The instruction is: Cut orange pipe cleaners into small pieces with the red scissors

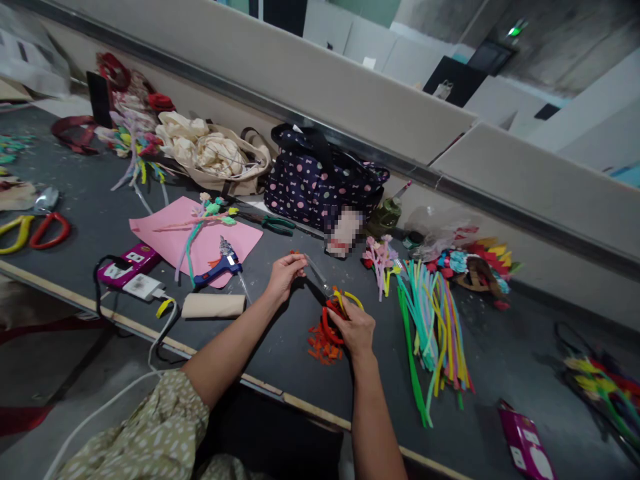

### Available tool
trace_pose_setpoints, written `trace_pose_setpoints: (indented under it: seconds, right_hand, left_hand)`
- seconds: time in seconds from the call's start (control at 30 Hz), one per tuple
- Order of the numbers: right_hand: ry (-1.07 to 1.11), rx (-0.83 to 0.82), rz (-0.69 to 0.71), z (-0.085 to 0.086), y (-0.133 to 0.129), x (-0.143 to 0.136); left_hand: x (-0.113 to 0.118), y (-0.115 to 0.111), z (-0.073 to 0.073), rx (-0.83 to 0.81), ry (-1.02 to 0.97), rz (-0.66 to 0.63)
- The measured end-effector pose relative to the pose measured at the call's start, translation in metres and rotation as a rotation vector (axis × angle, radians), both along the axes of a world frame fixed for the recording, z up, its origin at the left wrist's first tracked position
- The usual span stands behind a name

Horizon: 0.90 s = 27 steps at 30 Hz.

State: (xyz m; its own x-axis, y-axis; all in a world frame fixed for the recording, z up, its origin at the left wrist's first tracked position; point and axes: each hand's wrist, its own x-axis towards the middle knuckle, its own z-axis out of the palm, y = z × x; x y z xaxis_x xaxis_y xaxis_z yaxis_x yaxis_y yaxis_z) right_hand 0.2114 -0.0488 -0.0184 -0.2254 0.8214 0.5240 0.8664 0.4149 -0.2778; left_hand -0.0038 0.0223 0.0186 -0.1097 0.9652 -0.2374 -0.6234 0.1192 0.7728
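Observation:
My right hand [354, 327] is wrapped round the red and yellow handles of a pair of scissors [328, 291], whose blades point up and left. To their left, my left hand [287, 275] pinches a small orange piece [295, 253] near the blade tips. Below the scissors, a small heap of orange-red clippings [325, 345] lies on the dark table. A blue glue gun [219, 269] rests on a pink sheet [240, 241] to the left, with a colourful pipe-cleaner stem [193, 233] beside it.
Bundled pipe cleaners [425, 320] lie to the right. A dotted bag [320, 177] and a beige bag [220, 160] stand at the back. At the left are a purple box [127, 265], a white cable [167, 323], a beige roll [213, 306] and more scissors [50, 230].

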Motion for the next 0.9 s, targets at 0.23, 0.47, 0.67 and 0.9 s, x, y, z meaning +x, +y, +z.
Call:
trace_pose_setpoints:
  seconds: [0.23, 0.47, 0.67, 0.9]
  right_hand:
    - [-0.005, -0.021, -0.088, 0.005, 0.001, -0.004]
    - [0.02, -0.093, -0.152, 0.01, -0.001, -0.008]
    - [0.034, -0.06, -0.131, 0.009, -0.002, -0.007]
    - [0.002, -0.025, -0.108, 0.008, -0.002, -0.006]
  left_hand:
    - [-0.001, 0.003, -0.005, -0.002, 0.025, 0.033]
    - [-0.002, 0.005, -0.011, 0.036, -0.034, 0.012]
    - [-0.004, 0.006, -0.01, 0.004, -0.131, -0.035]
    - [-0.004, 0.005, -0.007, -0.01, -0.162, -0.057]
